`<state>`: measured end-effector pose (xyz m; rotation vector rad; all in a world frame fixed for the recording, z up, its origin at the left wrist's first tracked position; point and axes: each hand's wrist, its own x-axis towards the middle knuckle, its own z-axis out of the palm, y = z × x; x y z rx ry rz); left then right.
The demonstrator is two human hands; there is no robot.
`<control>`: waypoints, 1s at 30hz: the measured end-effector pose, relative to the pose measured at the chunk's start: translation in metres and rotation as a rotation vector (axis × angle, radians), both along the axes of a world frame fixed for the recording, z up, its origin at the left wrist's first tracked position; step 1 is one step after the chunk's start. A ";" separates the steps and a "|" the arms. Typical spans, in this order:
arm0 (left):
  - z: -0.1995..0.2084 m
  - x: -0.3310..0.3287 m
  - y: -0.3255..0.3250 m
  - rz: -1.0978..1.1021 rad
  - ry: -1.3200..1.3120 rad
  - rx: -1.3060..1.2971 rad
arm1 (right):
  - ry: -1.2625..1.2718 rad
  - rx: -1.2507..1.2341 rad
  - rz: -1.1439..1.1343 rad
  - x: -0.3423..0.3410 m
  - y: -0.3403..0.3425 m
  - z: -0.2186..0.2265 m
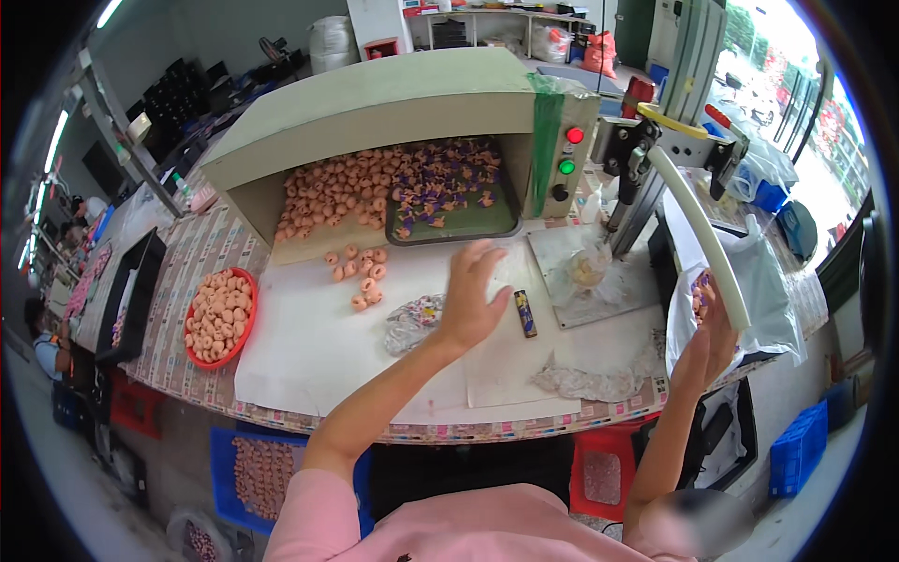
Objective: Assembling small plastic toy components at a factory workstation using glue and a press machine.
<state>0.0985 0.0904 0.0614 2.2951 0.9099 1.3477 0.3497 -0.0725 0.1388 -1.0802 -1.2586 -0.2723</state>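
My left hand (473, 295) hovers over the white work surface (309, 328), fingers apart, holding nothing. Close to its right lies a small dark cylinder with a colourful wrapper (524, 314). Left of the hand rests a crumpled clear plastic bag (414, 323) with small coloured bits. My right hand (712, 337) is beside the lower end of the press's long pale lever (698, 220), by a white-lined bin (682, 328) with small purple and orange pieces. The lever partly covers its fingers, so a grip cannot be made out. Several round peach-coloured pieces (361, 272) sit loose farther left.
A beige hooded machine (375, 98) holds heaped peach pieces (328, 183) and a dark tray (454, 234) of purple-and-orange pieces. A red basket (251, 314) of peach pieces stands left. The press column (688, 84) rises at right, beside a plate (552, 272) carrying clear plastic.
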 end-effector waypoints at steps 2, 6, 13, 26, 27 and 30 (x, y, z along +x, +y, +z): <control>-0.007 -0.050 0.007 0.211 0.087 0.077 | -0.028 -0.210 -0.010 -0.008 -0.022 -0.022; -0.031 -0.140 0.029 0.487 0.329 0.066 | 0.007 -0.413 0.131 -0.038 -0.035 -0.048; -0.049 -0.174 0.056 0.615 0.452 -0.162 | 0.032 -0.439 0.384 -0.090 -0.017 -0.055; -0.049 -0.182 0.027 0.456 0.485 -0.029 | 0.025 -0.578 0.456 -0.115 -0.019 -0.067; -0.050 -0.185 0.026 0.454 0.485 -0.028 | 0.024 -0.582 0.477 -0.117 -0.017 -0.068; -0.051 -0.197 0.023 0.415 0.170 -0.154 | -0.001 -0.596 0.461 -0.126 -0.008 -0.068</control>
